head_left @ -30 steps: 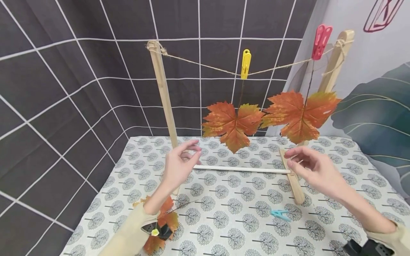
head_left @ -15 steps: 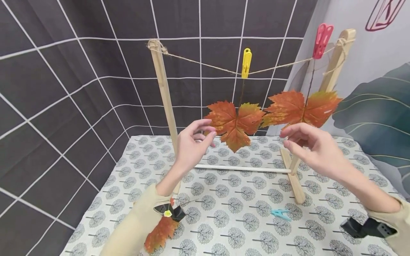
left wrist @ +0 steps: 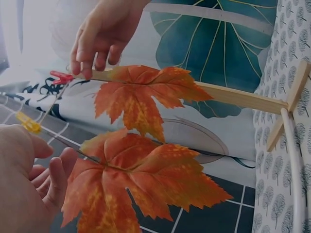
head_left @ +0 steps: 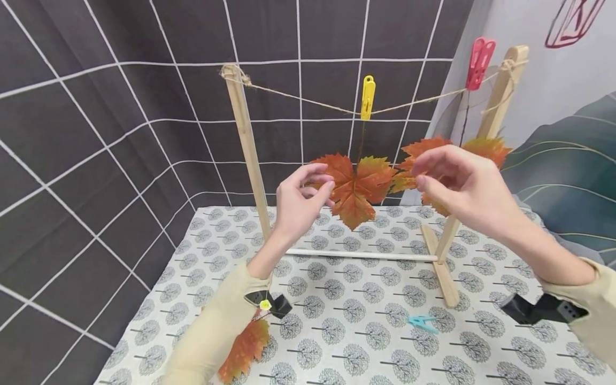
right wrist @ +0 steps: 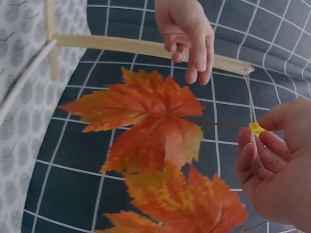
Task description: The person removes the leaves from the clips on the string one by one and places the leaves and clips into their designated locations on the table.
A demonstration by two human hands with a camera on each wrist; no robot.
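My left hand (head_left: 303,203) is raised beside the middle maple leaf (head_left: 355,187), its fingers loosely bent around nothing. That leaf hangs by its stem from a yellow clothespin (head_left: 368,98) on a twine line (head_left: 308,99). My right hand (head_left: 474,187) hovers before the right maple leaf (head_left: 486,149), partly hiding it, with bent fingers and no object between them. A red clothespin (head_left: 479,63) fixes that leaf's stem to the twine. In the right wrist view the right fingers overlap the yellow clothespin (right wrist: 255,128). Under my left sleeve lies another maple leaf (head_left: 245,347), partly hidden.
Two wooden posts (head_left: 247,144) carry the twine, joined low down by a white rod (head_left: 361,255). A light blue clothespin (head_left: 423,323) lies on the tree-print tablecloth (head_left: 332,310). Behind hangs a dark grid-patterned curtain (head_left: 269,32).
Both hands have risen from near the white rod to the height of the hanging leaves. The left has also moved to the right. The leaves and clothespins stay in place.
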